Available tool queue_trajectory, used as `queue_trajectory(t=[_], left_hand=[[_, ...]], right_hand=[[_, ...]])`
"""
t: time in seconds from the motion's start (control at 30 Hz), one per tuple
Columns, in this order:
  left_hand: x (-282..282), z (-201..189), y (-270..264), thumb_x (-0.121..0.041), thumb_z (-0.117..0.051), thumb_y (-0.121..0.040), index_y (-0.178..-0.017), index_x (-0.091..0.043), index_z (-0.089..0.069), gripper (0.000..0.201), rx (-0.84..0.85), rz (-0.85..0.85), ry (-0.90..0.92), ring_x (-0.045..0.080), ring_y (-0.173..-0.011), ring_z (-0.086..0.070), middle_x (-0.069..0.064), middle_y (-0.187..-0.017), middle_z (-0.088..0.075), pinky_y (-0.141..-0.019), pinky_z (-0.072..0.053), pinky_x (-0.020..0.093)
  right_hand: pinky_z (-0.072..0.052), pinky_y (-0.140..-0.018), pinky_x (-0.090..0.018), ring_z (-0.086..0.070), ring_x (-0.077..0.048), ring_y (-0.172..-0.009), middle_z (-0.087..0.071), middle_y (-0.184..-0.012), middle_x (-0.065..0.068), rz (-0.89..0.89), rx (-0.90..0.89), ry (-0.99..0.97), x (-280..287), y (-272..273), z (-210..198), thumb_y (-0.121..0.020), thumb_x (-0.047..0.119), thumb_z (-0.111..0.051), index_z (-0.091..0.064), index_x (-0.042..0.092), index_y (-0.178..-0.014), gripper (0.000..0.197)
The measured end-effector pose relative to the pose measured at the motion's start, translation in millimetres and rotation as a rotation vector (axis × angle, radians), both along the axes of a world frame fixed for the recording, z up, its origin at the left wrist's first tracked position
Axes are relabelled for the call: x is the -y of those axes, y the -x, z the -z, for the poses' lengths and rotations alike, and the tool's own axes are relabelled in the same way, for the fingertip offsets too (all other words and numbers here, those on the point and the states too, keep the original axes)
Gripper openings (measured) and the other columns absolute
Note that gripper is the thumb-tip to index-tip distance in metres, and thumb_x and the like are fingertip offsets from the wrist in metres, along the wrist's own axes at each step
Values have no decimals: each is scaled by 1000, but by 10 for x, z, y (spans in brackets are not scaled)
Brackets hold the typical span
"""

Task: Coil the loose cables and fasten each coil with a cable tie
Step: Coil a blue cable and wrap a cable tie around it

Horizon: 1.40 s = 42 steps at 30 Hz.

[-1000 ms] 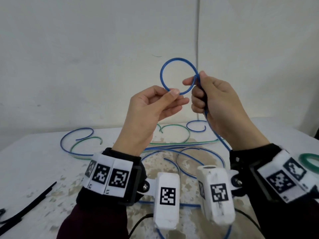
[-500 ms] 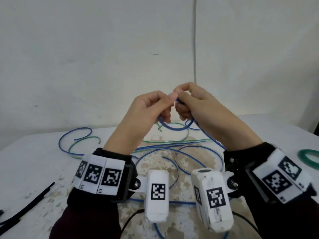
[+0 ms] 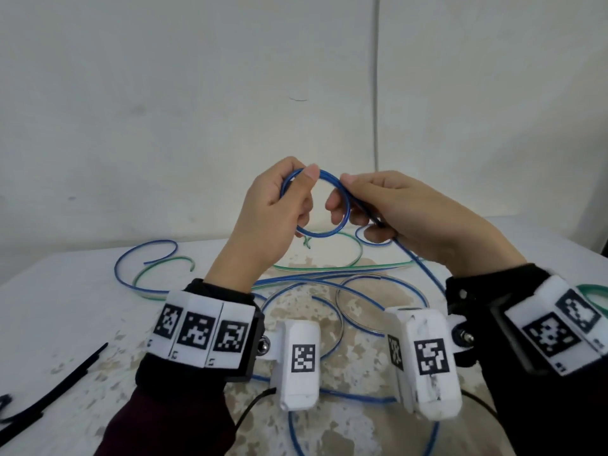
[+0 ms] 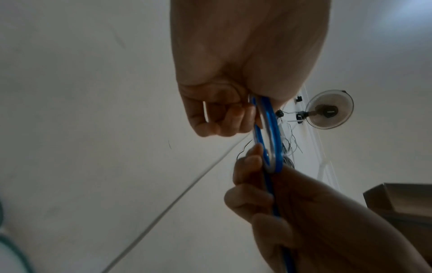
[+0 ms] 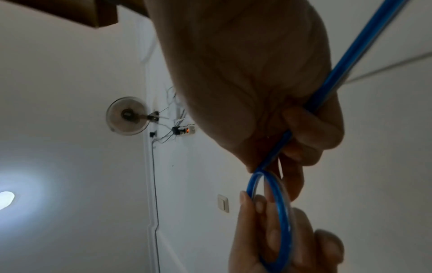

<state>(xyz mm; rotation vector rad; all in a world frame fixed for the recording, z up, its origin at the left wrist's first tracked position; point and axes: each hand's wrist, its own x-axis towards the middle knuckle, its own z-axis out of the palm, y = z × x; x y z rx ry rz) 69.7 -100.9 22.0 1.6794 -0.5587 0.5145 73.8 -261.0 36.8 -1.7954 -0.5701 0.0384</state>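
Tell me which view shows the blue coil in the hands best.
The head view: the blue coil appears there as a near-full ring between the left hand and the right hand. Both wrist views show it almost edge-on, as a narrow loop partly hidden by fingers.

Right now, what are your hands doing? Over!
Left hand grips small blue cable coil. Right hand pinches it, feeding its tail. Black cable ties untouched on table. Nothing blocking.
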Motion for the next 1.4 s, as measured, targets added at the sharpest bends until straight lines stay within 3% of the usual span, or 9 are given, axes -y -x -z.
queue_trajectory(t=[0.23,0.33,0.4,0.53,0.77,0.97,1.2,1.33,1.4], left_hand=[[-2,46,9,-30,-43,-96,-74,-16,-40,26,179,-145,-86,16,-51,-34,-11,-52,-40,-52,-33,34],[-21,7,24,-27,-42,-93,-70,-14,-39,26,168,-95,-62,19,-55,-32,-8,-54,-37,-53,-32,37],[-72,-36,36,-26,-42,-91,-67,-12,-40,27,95,-22,-116,22,-57,-35,1,-57,-39,-53,-37,34],[-114,-63,70,-26,-43,-88,-67,-10,-51,29,-37,116,-215,15,-69,-50,1,-67,-50,-62,-47,28],[17,-12,60,-18,-41,-101,-75,-8,-57,32,-84,136,-196,6,-63,-52,-6,-64,-52,-72,-44,24],[15,-28,73,-18,-39,-102,-63,-11,-45,40,-64,103,-193,9,-62,-51,-7,-60,-47,-74,-41,25],[126,30,-4,-15,-31,-104,-63,-14,-35,41,67,-145,116,3,-53,-36,2,-62,-34,-57,-34,11],[136,30,-11,-18,-29,-105,-65,-15,-34,40,121,-224,127,5,-57,-34,0,-64,-32,-59,-32,13],[152,34,-10,-18,-29,-105,-66,-15,-34,40,131,-228,115,11,-62,-35,1,-65,-34,-61,-34,16]], right_hand=[[-31,-43,-14,-42,-6,-58,-65,-75,2,-94,-101,-95,5,-4,-5,-101,29,-40,-66,14,-78,37],[-49,-67,-21,-57,-9,-66,-62,-65,2,-134,-136,-195,-33,18,-31,-102,27,-36,-51,15,-73,34],[-52,-77,-26,-52,-11,-53,-42,-50,6,-166,-187,-320,-41,19,-45,-102,26,-36,-46,14,-73,33],[-40,-47,-19,-22,-7,-42,-22,-48,10,-102,-130,-300,-26,-9,-43,-100,30,-41,-47,14,-70,34],[-52,-50,-24,-47,-9,-42,-50,-52,2,-27,21,-134,-2,-30,-8,-99,27,-45,-60,5,-74,36],[-51,-48,-22,-62,-17,-48,-60,-56,-6,148,116,-204,87,-76,-30,-101,26,-42,-59,5,-74,39],[-57,-78,-28,-69,-16,-65,-69,-66,-5,-192,-205,-399,-116,-26,36,-102,22,-36,-57,7,-78,35],[-56,-84,-27,-65,-18,-85,-62,-65,1,-280,-333,-551,-131,-10,10,-102,21,-35,-56,12,-80,32],[-57,-79,-26,-61,-17,-75,-51,-59,2,-280,-347,-582,-126,-4,-7,-103,20,-31,-55,11,-82,33]])
